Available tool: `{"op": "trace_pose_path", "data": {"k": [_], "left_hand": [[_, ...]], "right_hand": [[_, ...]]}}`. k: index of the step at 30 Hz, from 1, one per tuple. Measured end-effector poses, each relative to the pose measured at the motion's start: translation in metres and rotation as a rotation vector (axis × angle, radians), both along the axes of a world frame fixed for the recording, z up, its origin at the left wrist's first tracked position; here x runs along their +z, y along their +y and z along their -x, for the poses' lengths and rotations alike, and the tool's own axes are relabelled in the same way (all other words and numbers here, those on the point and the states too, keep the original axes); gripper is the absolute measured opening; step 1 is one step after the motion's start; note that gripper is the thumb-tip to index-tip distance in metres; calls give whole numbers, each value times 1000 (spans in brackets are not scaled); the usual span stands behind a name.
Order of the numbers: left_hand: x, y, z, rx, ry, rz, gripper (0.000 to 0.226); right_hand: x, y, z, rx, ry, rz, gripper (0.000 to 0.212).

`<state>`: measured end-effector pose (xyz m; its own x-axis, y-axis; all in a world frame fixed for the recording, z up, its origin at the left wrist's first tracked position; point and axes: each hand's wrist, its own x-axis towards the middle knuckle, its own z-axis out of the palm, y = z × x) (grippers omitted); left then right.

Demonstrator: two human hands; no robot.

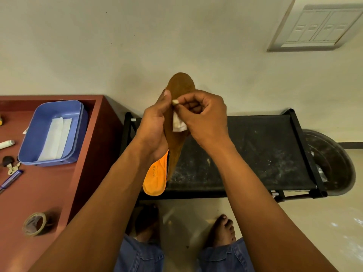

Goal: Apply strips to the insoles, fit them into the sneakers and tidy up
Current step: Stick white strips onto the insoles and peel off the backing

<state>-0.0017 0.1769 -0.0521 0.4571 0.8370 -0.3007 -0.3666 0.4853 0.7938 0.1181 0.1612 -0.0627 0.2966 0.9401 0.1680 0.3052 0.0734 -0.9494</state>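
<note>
Nearest are the person's bare feet on the pale floor [306, 222], with open floor to the right. At the near left, a roll of brown tape [36, 223] lies on the red table [59, 193], close to the table's right edge. Both forearms reach forward and up over the gap between that edge and a black rack [255, 150].

The left hand [155, 122] grips two insoles held together: an orange insole [155, 179] whose heel hangs down toward the person, and a brown insole [179, 89] whose toe points up and away. Their long axis runs near to far, tilted slightly right at the top. The left thumb lies along the brown insole's left edge. The right hand [204, 114], fingers curled, pinches a white strip [178, 124] against the brown insole's middle.

Farther left on the table, a blue tray [78, 122] holds more white strips [56, 138], beside keys [9, 163] and a pen [11, 179]. Beyond the hands stands a plain wall [137, 36].
</note>
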Motion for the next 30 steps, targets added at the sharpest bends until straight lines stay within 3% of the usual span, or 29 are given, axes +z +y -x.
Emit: {"op": "trace_pose_path", "data": {"k": [4, 7, 12, 16, 19, 25, 30], "left_hand": [[-7, -1, -2, -95, 80, -92, 48], [-9, -2, -2, -134, 119, -120, 45], [-3, -3, -2, -14, 144, -134, 47], [2, 1, 2, 143, 57, -11, 55], [2, 5, 6, 197, 5, 45, 64], [1, 1, 0, 205, 14, 67, 68], [3, 6, 7, 338, -28, 119, 72]], "right_hand": [[3, 1, -9, -295, 10, -8, 7], [4, 0, -13, -366, -20, 31, 9], [2, 0, -9, -94, -46, 113, 7], [-2, -1, 1, 145, -150, 145, 8], [-4, -1, 4, 143, -179, 145, 7], [-10, 1, 2, -104, -243, 118, 4], [-7, 0, 3, 131, -200, 194, 8]]}}
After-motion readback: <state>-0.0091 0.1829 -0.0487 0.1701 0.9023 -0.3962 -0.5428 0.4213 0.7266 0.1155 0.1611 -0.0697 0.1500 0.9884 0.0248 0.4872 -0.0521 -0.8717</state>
